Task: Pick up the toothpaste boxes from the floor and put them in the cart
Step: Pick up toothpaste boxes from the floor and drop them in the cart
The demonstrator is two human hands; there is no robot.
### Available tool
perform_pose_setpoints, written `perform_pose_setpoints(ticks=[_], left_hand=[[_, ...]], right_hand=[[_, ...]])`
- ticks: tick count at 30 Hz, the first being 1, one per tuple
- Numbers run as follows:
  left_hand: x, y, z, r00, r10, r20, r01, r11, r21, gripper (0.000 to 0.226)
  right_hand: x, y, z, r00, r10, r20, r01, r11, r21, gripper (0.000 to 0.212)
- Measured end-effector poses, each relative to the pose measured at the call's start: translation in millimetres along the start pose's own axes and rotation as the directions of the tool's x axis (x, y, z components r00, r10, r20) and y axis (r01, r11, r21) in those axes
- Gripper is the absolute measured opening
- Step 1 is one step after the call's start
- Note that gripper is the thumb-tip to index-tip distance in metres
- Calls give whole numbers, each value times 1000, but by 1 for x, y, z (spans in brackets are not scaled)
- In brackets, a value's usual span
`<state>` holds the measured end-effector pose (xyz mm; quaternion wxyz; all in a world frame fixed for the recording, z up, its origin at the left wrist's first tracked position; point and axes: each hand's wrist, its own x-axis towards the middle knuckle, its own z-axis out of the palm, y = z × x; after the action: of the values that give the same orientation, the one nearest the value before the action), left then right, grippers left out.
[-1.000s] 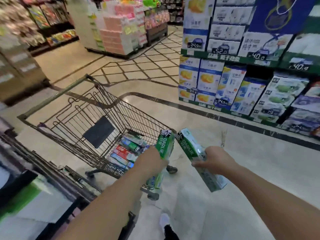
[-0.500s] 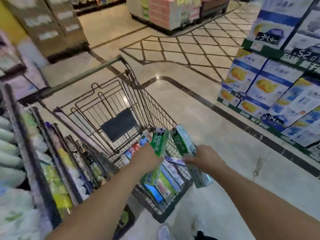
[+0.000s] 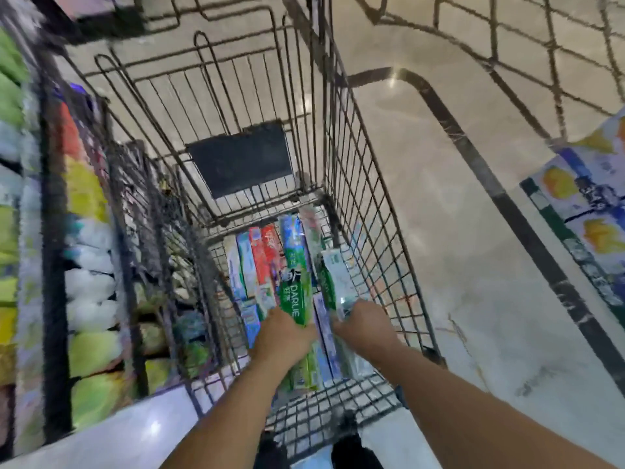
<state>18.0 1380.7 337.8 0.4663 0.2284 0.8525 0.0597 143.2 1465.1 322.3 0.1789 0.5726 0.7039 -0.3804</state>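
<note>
Toothpaste boxes: two in hand, both inside the cart (image 3: 355,137) basket, above the layer of boxes (image 3: 262,262) already lying on its wire floor. Left hand (image 3: 282,336) curled round the green DARLIE box (image 3: 293,299), held long-ways toward the far end. Right hand (image 3: 363,328) clamped on the pale green box (image 3: 334,282), close against the right wire wall. Neither box released yet; whether either touched the pile below could not be told through motion blur.

Risks, judged from this position:
- Pale box hard by the side mesh; corner likely to snag a wire on lowering, crushing the carton or tipping it upright against the wall.
- Both boxes nearly side by side; if dropped together, likely to knock each other and land crosswise on the stack rather than flat.
- Release from height onto slick cartons could send one sliding toward the folded seat flap (image 3: 240,157).
- Knuckles close to wire; scrape possible on withdrawal.
</note>
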Motion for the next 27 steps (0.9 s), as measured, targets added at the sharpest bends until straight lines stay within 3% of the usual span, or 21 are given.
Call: perform_pose_setpoints(ticks=[1,4,6,14,19,21,24,27], left_hand=[[8,-2,9,1000,-14,1,14,1000,-2,50],[27,-8,31,1000,-25,-13,26,999,43,64],[32,-10,38,999,-35,-22,37,995,88,50],[53,-9,57,998,-11,-63,27,963,267,43],[53,-13,62,997,2,-75,25,931,364,7],[52,-16,63,999,11,-43,7,916,401,8],[49,-17,60,1000,14,-17,-7,931,366,7],[46,-24,58,999,32,-17,-25,949,315,21]], right_hand=[[8,4,9,1000,10,27,-10,1000,-28,32],[28,12,32,992,38,117,-27,995,-92,32],[35,15,43,987,45,156,-29,994,-101,33],[47,14,59,989,-9,147,34,986,-166,24],[38,6,63,963,-69,260,144,949,-280,26],[39,5,68,971,-51,232,135,923,-361,7],[43,7,73,982,-19,188,78,947,-313,12],[42,10,71,981,-5,192,51,970,-237,11]])
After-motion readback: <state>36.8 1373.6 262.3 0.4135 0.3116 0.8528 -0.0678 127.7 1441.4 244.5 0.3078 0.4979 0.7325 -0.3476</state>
